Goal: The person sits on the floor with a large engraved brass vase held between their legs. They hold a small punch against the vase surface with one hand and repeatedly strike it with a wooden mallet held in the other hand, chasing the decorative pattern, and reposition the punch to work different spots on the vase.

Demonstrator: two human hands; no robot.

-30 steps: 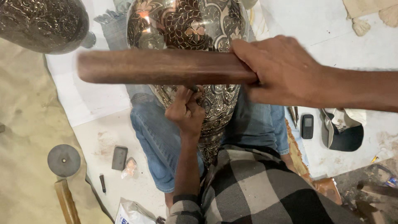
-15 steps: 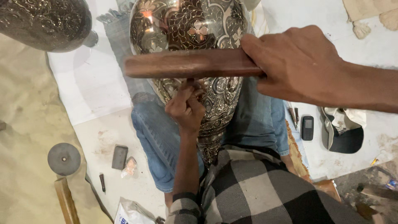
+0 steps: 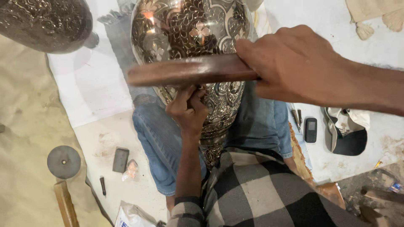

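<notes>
Frame centre: left hand point(image 3: 188, 110) pinched shut on a small tool, hidden by the fingers, pressed against the engraved metal vase point(image 3: 191, 50) lying across the lap. Above it, right hand point(image 3: 294, 63) clenched around a wooden mallet point(image 3: 189, 70), held level over the vase. Upper left: second dark vase point(image 3: 46, 21).

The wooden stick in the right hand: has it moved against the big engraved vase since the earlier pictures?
Yes. The wooden stick has shifted to the right across the engraved vase: its free end was well left of the vase's edge earlier and now sits level with it. The right hand holds it.
</notes>
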